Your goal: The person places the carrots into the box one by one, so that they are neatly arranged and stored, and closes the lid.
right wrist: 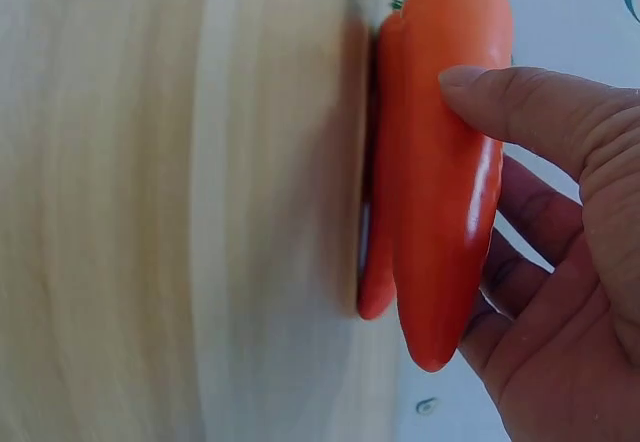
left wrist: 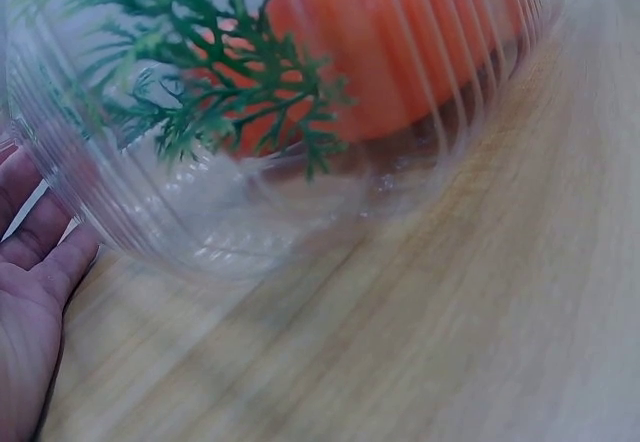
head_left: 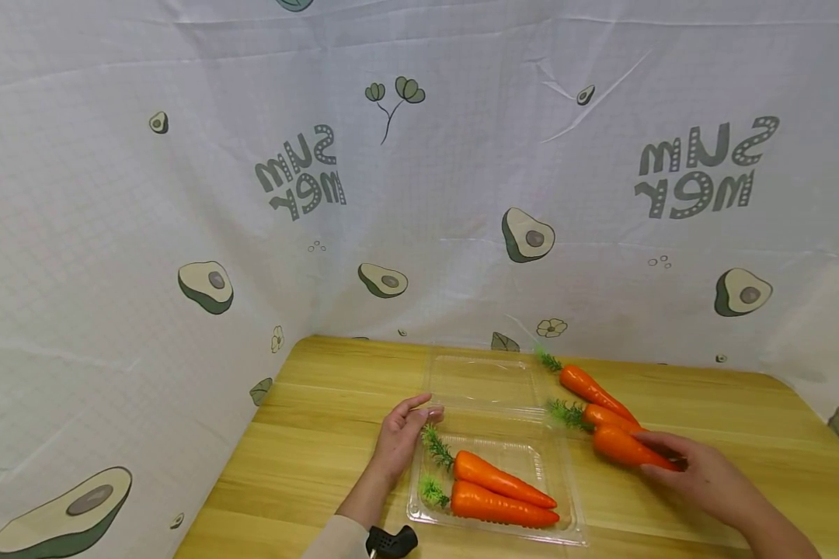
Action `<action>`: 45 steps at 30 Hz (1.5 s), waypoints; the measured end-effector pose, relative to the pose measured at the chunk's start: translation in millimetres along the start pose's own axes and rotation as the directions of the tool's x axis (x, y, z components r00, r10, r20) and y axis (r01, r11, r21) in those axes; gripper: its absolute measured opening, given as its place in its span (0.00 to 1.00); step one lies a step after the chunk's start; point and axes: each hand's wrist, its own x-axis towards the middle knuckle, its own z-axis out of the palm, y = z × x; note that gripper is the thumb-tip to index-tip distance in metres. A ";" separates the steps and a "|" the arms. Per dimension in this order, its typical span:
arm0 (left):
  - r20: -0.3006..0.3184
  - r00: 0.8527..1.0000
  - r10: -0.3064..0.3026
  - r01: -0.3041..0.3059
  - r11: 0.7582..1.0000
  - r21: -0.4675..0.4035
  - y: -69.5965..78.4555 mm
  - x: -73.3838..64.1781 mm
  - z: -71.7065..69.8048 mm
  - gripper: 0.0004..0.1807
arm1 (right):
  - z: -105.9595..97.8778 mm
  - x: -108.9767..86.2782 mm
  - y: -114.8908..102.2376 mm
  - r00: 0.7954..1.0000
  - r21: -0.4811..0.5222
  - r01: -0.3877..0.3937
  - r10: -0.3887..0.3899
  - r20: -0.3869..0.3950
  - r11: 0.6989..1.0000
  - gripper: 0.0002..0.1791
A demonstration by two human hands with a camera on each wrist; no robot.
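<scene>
Two carrots (head_left: 496, 505) lie in the clear container (head_left: 534, 458), leafy ends (head_left: 433, 491) toward its left edge; the lid (head_left: 485, 376) lies open toward the rear edge of the table (head_left: 308, 435). Left hand (head_left: 397, 435): fingers loosely extended at the container's left edge. Right hand (head_left: 699, 472): thumb and fingers pinch the held carrot (head_left: 622, 445), nearest of three at right. From my position, a strip of table separates container and held carrot
</scene>
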 end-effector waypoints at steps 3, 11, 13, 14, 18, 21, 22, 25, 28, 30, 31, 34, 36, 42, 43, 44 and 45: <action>-0.001 1.000 -0.001 0.001 1.000 -0.002 0.2 0.0 0.1 0.24 | -4.8 -1.8 0.7 1.000 0.002 -0.017 0.017 0.007 1.000 0.35; -0.001 1.000 0.011 -0.011 1.000 -0.003 1.7 -0.9 0.3 0.24 | -13.2 -6.0 1.4 0.999 0.023 -0.026 0.026 -0.022 0.999 0.35; 0.001 1.000 0.011 -0.011 1.000 -0.001 1.8 -0.9 0.2 0.24 | -13.9 -7.0 0.1 0.999 0.030 -0.025 0.026 -0.036 0.999 0.34; 0.002 1.000 0.013 -0.013 1.000 0.000 1.7 -0.9 0.1 0.24 | -14.4 -7.0 -1.2 0.999 0.033 -0.025 0.026 -0.041 0.999 0.34; 0.005 1.000 0.013 -0.013 1.000 0.005 1.6 -1.2 -0.3 0.24 | -16.1 -8.8 -9.1 0.998 0.030 -0.018 0.020 -0.062 0.999 0.34; 0.006 1.000 0.011 -0.011 1.000 0.006 1.6 -1.4 -0.5 0.25 | -17.3 -11.4 -16.5 0.996 0.013 0.012 -0.011 -0.088 1.000 0.33; 0.006 1.000 0.009 -0.009 1.000 0.003 1.6 -1.4 -0.5 0.25 | -17.4 -12.2 -18.8 0.995 0.008 0.026 -0.025 -0.099 1.000 0.32; 0.006 1.000 0.008 -0.008 1.000 0.002 1.6 -1.2 -0.5 0.24 | -18.2 -12.8 -26.3 0.992 -0.006 0.048 -0.049 -0.120 0.999 0.31; 0.007 1.000 0.012 -0.012 1.000 0.002 1.7 -1.2 -0.5 0.24 | -17.9 -12.2 -33.4 0.991 -0.003 0.054 -0.054 -0.121 0.999 0.30; 0.009 1.000 0.013 -0.013 1.000 0.002 2.0 -1.4 -0.4 0.24 | -17.1 -12.1 -37.6 0.991 0.000 0.060 -0.059 -0.120 0.998 0.30; 0.009 1.000 0.013 -0.013 1.000 -0.001 2.3 -1.5 -0.4 0.24 | -16.4 -12.4 -39.3 0.990 0.006 0.072 -0.071 -0.122 0.997 0.30; 0.010 1.000 0.014 -0.014 1.000 0.003 2.6 -1.6 -0.3 0.24 | -14.4 -13.3 -43.5 0.986 0.013 0.104 -0.102 -0.135 0.994 0.29; 0.010 1.000 0.012 -0.012 1.000 -0.001 2.8 -2.0 -0.3 0.24 | -13.3 -13.5 -45.6 0.983 0.019 0.120 -0.117 -0.140 0.993 0.28; 0.007 1.000 0.008 -0.008 1.000 0.003 1.6 -0.9 -0.2 0.24 | -10.3 -12.7 -53.4 0.982 0.022 0.136 -0.132 -0.134 0.990 0.27; 0.006 1.000 0.008 -0.008 1.000 0.005 1.4 -0.6 -0.1 0.24 | -9.6 -12.5 -55.4 0.982 0.023 0.141 -0.137 -0.132 0.990 0.27; 0.004 1.000 0.008 -0.009 1.000 0.006 1.2 -0.4 -0.1 0.24 | -8.9 -12.4 -57.6 0.981 0.021 0.149 -0.144 -0.132 0.989 0.27; 0.004 1.000 0.009 -0.009 1.000 0.009 1.1 -0.3 0.0 0.24 | -8.0 -12.4 -60.0 0.980 0.020 0.154 -0.151 -0.132 0.988 0.27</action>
